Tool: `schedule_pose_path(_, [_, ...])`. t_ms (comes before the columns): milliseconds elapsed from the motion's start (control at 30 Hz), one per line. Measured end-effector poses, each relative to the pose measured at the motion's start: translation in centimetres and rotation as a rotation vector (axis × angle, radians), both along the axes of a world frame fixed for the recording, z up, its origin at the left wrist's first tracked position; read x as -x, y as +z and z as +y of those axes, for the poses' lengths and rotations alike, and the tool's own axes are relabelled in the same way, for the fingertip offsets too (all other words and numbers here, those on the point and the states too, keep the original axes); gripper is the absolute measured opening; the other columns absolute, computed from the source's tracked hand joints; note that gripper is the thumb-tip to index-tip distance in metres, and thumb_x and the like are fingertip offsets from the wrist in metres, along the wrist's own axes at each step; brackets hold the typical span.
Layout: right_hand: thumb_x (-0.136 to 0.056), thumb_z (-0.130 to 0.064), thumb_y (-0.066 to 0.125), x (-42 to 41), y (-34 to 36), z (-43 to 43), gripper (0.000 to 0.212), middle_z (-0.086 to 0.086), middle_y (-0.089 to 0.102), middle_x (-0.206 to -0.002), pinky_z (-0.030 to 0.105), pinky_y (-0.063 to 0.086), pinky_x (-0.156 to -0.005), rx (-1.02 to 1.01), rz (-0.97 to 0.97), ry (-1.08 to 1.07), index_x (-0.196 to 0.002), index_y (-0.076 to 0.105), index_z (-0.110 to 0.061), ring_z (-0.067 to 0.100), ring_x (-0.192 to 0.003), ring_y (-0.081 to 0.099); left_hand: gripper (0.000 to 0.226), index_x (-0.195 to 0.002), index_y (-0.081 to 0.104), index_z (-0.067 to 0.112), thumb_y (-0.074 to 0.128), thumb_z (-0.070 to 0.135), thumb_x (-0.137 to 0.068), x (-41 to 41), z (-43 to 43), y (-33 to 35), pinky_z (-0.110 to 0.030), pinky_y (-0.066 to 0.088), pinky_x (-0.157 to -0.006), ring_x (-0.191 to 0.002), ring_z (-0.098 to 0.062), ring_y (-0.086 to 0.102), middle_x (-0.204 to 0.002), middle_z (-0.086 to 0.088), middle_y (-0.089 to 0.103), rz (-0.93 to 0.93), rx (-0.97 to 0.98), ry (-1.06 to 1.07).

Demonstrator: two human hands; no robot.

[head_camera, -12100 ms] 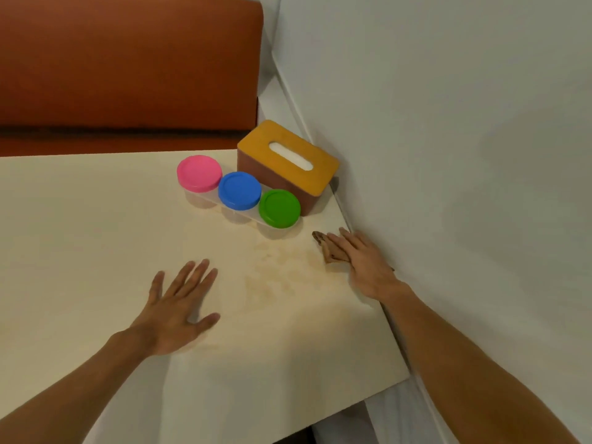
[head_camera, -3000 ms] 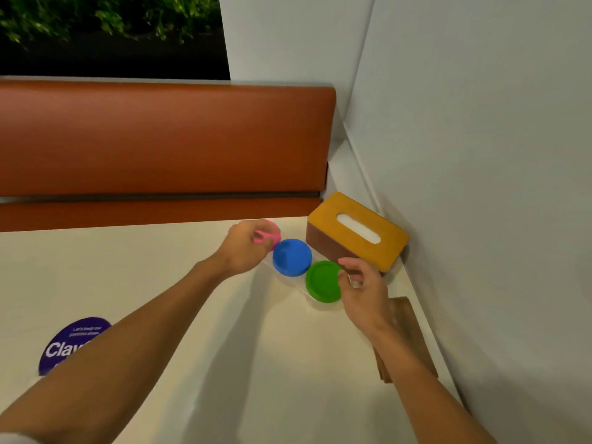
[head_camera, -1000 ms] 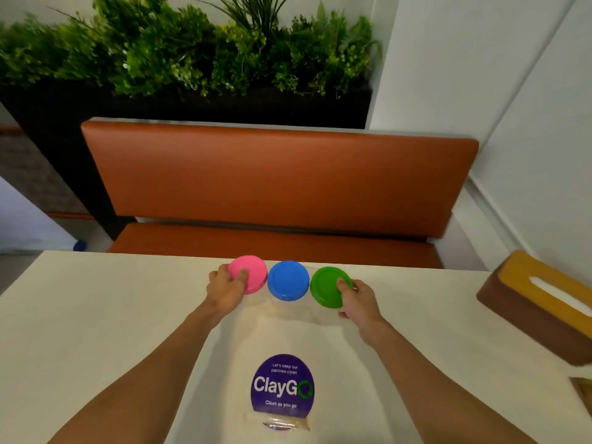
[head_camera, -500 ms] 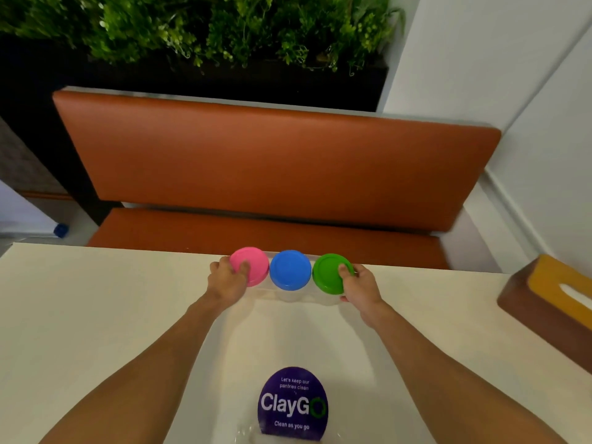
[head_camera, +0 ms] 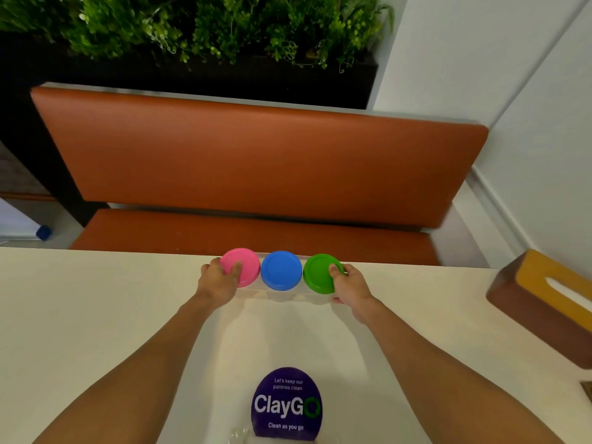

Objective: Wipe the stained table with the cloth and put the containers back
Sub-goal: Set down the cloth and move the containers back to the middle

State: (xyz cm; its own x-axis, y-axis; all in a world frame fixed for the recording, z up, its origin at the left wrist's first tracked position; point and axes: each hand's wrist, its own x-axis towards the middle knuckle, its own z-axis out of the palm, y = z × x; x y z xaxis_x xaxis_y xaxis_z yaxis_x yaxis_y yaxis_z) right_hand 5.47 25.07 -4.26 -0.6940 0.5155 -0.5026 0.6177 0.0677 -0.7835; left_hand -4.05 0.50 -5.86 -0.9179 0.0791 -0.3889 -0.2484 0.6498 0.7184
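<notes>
Three clear containers stand in a row at the far edge of the cream table point(head_camera: 80, 315): a pink-lidded container point(head_camera: 245, 264), a blue-lidded container point(head_camera: 281, 270) and a green-lidded container point(head_camera: 317, 272). My left hand point(head_camera: 217, 282) grips the pink-lidded one at the row's left end, thumb on its lid. At the right end my right hand point(head_camera: 350, 286) grips the green-lidded one. A corner of the brown cloth point(head_camera: 587, 388) shows at the right edge of the view.
A brown tissue box with a yellow top point(head_camera: 544, 302) sits at the table's right side by the white wall. A purple ClayGo sticker point(head_camera: 286, 405) lies near me. Behind the table is an orange bench point(head_camera: 256, 161) with plants above.
Both hands carried the row of containers from beside the tissue box to the middle of the far table edge. In the last second it slid slightly farther away.
</notes>
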Motion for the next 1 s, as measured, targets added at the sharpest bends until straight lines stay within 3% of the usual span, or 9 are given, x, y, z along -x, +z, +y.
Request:
schedule_pose_path(233, [-0.099,-0.043,0.043,-1.2,1.6,0.2,0.043,0.005,0.051,-0.131,0.035,0.050,-0.081,0.051,-0.047,0.032,-0.136,0.043,-0.020,0.023,-0.109,0.051,0.070,-0.151,0.021,0.006,0.053,0.036,-0.097,-0.6,0.3,1.9,-0.050,0.041,-0.102,-0.130,-0.039,0.043,-0.148,-0.019,0.037,-0.099,-0.030,0.142])
schedule_pose_path(333, [-0.099,-0.038,0.045,-3.2,2.1,1.1,0.032,0.005,0.055,-0.127,0.039,0.051,-0.084,0.060,-0.034,0.017,-0.127,0.050,-0.022,0.027,-0.111,0.054,0.068,-0.150,0.025,0.010,0.057,0.034,-0.095,-1.5,0.2,3.2,-0.055,0.041,-0.104,-0.133,-0.041,0.039,-0.151,-0.016,0.035,0.047,0.052,0.185])
schedule_pose_path(467, [-0.100,-0.026,0.045,-7.0,2.8,2.7,0.024,0.003,0.066,-0.109,0.037,0.055,-0.079,0.060,-0.001,0.005,-0.119,0.059,-0.020,0.024,-0.090,0.064,0.055,-0.142,0.042,0.011,0.061,0.019,-0.091,-3.9,1.7,5.7,-0.050,0.045,-0.100,-0.124,-0.035,0.048,-0.142,-0.014,0.044,0.251,0.001,0.205])
schedule_pose_path(633, [-0.101,-0.022,0.045,-13.0,4.5,5.8,0.022,0.003,0.070,-0.103,0.030,0.057,-0.067,0.055,0.070,-0.038,-0.106,0.066,-0.020,0.025,-0.089,0.068,0.040,-0.128,0.055,0.007,0.061,0.004,-0.089,-8.7,6.4,7.7,-0.038,0.050,-0.091,-0.109,-0.024,0.057,-0.127,-0.010,0.058,0.272,-0.182,0.048])
schedule_pose_path(833, [-0.099,-0.017,0.047,-20.1,6.2,11.3,0.023,0.005,0.072,-0.097,0.036,0.058,-0.071,-0.008,0.138,-0.109,-0.099,0.069,-0.017,0.030,-0.085,0.070,0.031,-0.122,0.059,0.013,0.060,0.006,-0.091,-15.2,13.6,8.0,-0.026,0.046,-0.084,-0.101,-0.019,0.057,-0.120,-0.002,0.058,0.139,-0.283,-0.158])
schedule_pose_path(1000, [-0.098,-0.013,0.049,-25.6,6.9,17.1,0.021,0.007,0.073,-0.094,0.027,0.053,-0.057,-0.064,0.159,-0.133,-0.097,0.069,-0.014,0.022,-0.072,0.068,0.030,-0.121,0.060,0.018,0.058,0.010,-0.092,-20.4,20.7,7.4,-0.025,0.047,-0.085,-0.102,-0.016,0.058,-0.119,0.000,0.059,0.057,-0.319,-0.231])
